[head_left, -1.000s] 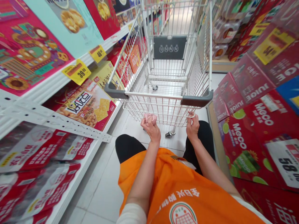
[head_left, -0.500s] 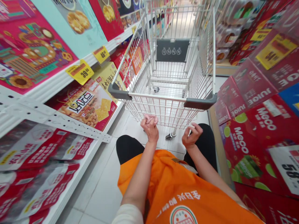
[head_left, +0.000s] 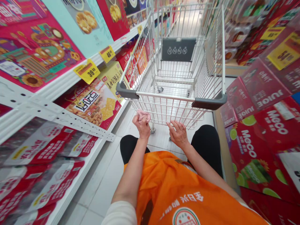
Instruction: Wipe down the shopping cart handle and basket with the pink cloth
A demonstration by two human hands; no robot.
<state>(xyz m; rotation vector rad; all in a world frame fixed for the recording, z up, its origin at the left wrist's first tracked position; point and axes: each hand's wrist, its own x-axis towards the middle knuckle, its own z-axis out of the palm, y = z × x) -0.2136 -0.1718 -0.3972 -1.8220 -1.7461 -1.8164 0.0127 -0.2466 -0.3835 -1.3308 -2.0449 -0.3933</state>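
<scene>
An empty wire shopping cart [head_left: 178, 78] stands in the aisle right in front of me, its handle bar [head_left: 164, 95] with grey ends toward me. My left hand [head_left: 141, 123] is closed around a crumpled pink cloth [head_left: 143, 114], held just under the left part of the cart's rear. My right hand [head_left: 178, 132] hovers below the rear wire panel with fingers spread, touching nothing. I wear an orange apron [head_left: 178, 187].
Shelves on the left [head_left: 58, 81] carry biscuit boxes, red packets and yellow price tags. Stacked red juice cartons [head_left: 257, 125] line the right side. Pale floor tiles [head_left: 103, 187] run between them, and the aisle continues beyond the cart.
My right hand let go of the cart's rear wire, dropped away and moved left, its fingers now spread. The cart shifted slightly right in view. The left hand kept the cloth.
</scene>
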